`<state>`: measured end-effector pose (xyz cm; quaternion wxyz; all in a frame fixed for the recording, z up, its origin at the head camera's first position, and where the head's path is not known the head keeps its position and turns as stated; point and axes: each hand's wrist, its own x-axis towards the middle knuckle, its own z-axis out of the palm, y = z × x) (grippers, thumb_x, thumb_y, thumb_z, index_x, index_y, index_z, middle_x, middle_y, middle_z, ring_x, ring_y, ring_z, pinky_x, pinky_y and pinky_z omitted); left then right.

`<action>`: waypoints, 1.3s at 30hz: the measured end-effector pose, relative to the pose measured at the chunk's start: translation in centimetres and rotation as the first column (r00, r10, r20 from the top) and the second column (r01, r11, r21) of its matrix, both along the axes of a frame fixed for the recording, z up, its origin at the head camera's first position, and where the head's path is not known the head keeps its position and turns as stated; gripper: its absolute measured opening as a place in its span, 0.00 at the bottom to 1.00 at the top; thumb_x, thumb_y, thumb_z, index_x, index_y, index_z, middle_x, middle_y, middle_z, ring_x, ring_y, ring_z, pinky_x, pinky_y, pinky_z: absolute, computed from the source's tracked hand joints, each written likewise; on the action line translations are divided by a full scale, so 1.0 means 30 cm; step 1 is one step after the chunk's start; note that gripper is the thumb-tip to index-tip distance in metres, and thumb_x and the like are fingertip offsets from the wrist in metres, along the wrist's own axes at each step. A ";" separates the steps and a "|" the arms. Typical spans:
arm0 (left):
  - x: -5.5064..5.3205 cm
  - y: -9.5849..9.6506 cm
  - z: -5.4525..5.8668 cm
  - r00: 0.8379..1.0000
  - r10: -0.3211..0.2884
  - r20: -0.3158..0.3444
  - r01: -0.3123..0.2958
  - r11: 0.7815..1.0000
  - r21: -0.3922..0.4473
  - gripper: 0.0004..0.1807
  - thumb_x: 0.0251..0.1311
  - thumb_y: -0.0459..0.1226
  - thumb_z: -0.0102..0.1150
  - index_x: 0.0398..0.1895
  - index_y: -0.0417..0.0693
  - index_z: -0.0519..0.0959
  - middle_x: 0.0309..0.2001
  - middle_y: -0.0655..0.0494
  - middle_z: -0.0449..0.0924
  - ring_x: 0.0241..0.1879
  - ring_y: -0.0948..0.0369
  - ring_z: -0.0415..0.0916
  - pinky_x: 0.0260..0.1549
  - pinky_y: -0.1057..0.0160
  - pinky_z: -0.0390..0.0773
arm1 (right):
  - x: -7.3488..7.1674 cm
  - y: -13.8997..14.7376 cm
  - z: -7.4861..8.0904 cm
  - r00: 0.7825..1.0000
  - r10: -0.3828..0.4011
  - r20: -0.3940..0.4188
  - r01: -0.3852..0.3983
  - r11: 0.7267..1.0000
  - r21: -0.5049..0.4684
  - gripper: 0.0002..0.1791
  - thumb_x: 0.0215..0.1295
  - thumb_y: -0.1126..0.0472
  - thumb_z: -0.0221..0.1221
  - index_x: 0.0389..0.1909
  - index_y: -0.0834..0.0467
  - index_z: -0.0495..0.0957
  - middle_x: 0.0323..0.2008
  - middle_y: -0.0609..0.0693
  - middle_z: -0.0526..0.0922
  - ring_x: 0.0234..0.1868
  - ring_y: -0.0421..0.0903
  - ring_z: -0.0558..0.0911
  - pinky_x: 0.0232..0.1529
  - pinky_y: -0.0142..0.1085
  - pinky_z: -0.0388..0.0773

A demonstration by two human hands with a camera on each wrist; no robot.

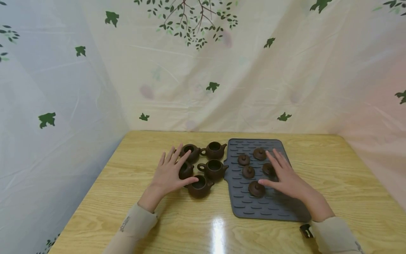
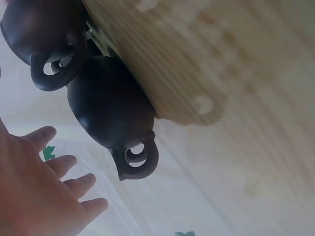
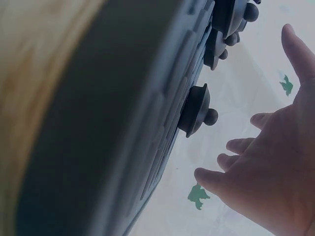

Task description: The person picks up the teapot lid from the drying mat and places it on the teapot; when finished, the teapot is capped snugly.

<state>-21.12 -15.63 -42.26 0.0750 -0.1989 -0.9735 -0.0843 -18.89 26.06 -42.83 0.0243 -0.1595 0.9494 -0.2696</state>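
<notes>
Several small dark brown teapots without lids stand grouped left of a grey mat. Over the left ones my left hand is spread, fingers straight, hiding part of them; in the left wrist view it is apart from the nearest teapot. On the grey ridged mat lie several round teapot lids, knobs up. Above the mat's right side hovers my right hand, fingers extended and holding nothing. The right wrist view has a lid on the mat, with a gap between it and the hand.
Everything stands on a light wooden table. A pale curtain with green leaf prints encloses the back and sides. A small dark object shows beside the right sleeve, at the mat's near right corner.
</notes>
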 end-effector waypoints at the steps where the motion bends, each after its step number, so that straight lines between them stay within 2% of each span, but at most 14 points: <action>1: 0.001 -0.001 -0.001 1.000 -0.003 -0.004 0.003 1.000 0.002 0.55 0.52 0.75 0.52 0.80 0.65 0.50 0.82 0.53 0.39 0.81 0.46 0.39 0.77 0.39 0.42 | 0.001 -0.001 0.001 1.000 0.002 0.002 -0.002 1.000 -0.003 0.59 0.62 0.37 0.63 0.81 0.49 0.33 0.80 0.64 0.32 0.78 0.71 0.38 0.64 0.77 0.50; 7: 0.011 -0.002 -0.001 1.000 -0.018 -0.020 0.018 1.000 0.013 0.53 0.53 0.72 0.56 0.79 0.63 0.53 0.81 0.52 0.44 0.80 0.46 0.45 0.76 0.39 0.47 | 0.004 -0.010 0.006 1.000 0.019 -0.001 -0.019 1.000 -0.013 0.60 0.62 0.38 0.64 0.81 0.51 0.35 0.80 0.64 0.35 0.78 0.72 0.40 0.64 0.76 0.53; 16: 0.020 -0.004 0.001 0.998 -0.055 -0.027 0.056 0.997 0.051 0.52 0.53 0.68 0.60 0.78 0.60 0.56 0.80 0.52 0.49 0.79 0.48 0.49 0.77 0.43 0.49 | 0.005 -0.018 0.003 0.999 0.040 0.013 -0.040 0.999 -0.009 0.57 0.61 0.37 0.65 0.80 0.56 0.44 0.78 0.67 0.44 0.75 0.73 0.50 0.63 0.73 0.59; 26: 0.029 -0.010 0.004 0.996 -0.083 -0.024 0.085 0.991 0.100 0.49 0.52 0.66 0.64 0.76 0.57 0.63 0.79 0.52 0.54 0.76 0.46 0.58 0.75 0.45 0.58 | 0.013 -0.025 0.004 0.999 0.053 -0.002 -0.053 0.999 0.013 0.53 0.61 0.37 0.65 0.78 0.58 0.53 0.77 0.66 0.51 0.74 0.71 0.57 0.62 0.70 0.65; 32: 0.040 -0.010 0.011 0.997 -0.071 -0.010 0.071 0.986 0.148 0.47 0.52 0.65 0.66 0.74 0.59 0.65 0.77 0.54 0.58 0.74 0.47 0.61 0.67 0.43 0.69 | 0.016 -0.025 0.007 0.997 0.064 -0.042 -0.063 0.998 0.023 0.48 0.61 0.39 0.65 0.75 0.59 0.59 0.75 0.66 0.56 0.71 0.70 0.62 0.61 0.68 0.68; 39: 0.044 -0.008 0.010 0.998 -0.062 0.005 0.060 0.983 0.176 0.44 0.52 0.63 0.67 0.72 0.60 0.69 0.77 0.58 0.60 0.72 0.49 0.64 0.55 0.44 0.79 | 0.016 -0.024 0.011 0.995 0.077 -0.068 -0.076 0.997 0.028 0.42 0.63 0.43 0.65 0.72 0.60 0.65 0.72 0.65 0.62 0.69 0.69 0.67 0.60 0.65 0.71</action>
